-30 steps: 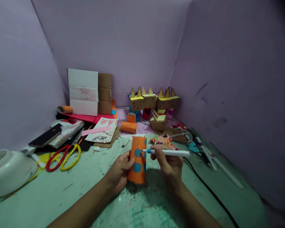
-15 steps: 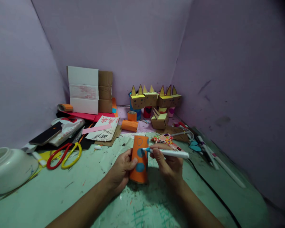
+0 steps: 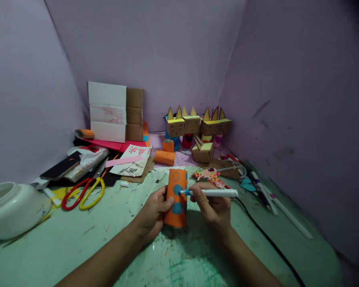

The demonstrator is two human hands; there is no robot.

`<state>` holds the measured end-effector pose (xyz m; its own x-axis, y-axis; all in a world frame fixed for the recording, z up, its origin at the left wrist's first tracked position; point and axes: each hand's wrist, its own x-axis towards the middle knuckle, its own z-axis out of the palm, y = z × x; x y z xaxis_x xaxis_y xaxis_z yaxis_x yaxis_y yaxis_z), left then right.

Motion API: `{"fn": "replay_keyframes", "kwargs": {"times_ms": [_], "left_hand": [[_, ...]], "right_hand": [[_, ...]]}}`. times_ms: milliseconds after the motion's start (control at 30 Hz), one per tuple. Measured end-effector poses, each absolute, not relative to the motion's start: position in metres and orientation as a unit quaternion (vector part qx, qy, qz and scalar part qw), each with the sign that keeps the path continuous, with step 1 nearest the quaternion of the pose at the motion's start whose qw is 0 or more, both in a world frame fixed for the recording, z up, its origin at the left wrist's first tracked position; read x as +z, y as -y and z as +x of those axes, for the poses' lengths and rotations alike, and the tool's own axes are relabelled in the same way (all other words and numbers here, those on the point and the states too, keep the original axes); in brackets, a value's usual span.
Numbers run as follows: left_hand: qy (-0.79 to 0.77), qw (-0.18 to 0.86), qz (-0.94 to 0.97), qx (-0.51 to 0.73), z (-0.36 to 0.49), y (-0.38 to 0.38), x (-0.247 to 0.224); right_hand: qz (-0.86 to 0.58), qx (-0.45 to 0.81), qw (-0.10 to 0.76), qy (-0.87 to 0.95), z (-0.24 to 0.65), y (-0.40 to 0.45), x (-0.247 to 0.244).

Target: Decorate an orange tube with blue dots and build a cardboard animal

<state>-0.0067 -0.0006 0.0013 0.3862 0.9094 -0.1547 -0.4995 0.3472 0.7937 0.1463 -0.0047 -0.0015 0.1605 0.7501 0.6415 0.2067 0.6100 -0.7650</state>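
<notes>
One left hand (image 3: 156, 205): grasping the left side of a cylindrical orange paper-covered tube (image 3: 177, 198), its thumb lying across the front, its other fingers mostly disappearing behind.
Orange tube: leaning slightly from upright above a stained pale-green tabletop (image 3: 62, 247); whether its lower end is touching is not showing clearly.
Right hand (image 3: 214, 203): pinching a slim white marker pen with a blue collar (image 3: 219, 193), the barrel lying nearly level to the right of the tube.
Blue tip: meeting the upper round blue spot (image 3: 176, 189) on the tube's front, apparently touching it.
Lower round blue spot (image 3: 177, 208): sitting below, just beside the left thumb.
Unfilled rounded outline (image 3: 176, 176): showing orange inside, near the tube's upper end.
Colouring well: probably calling for short, light, overlapping strokes, with the tip slowing near the spot's edge.
Steady grip: likely helping most if the left hand is bracing without squeezing, since a hollow paper tube is probably denting easily; the thumb should be avoiding wet ink.
Behind the tube: another orange paper-covered roll (image 3: 165, 158) is lying sideways.
Left of the tube: metal scissors with red and yellow handles (image 3: 103, 187) are resting.
</notes>
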Motion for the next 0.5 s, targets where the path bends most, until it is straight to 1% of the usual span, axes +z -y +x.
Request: {"fn": "replay_keyframes", "kwargs": {"times_ms": [500], "left_hand": [[-0.314,0.759,0.319,0.472,-0.0057,0.0004,0.0023]], "right_hand": [[-0.397,0.210,0.673,0.588,0.1473,0.0039,-0.0049]]}}
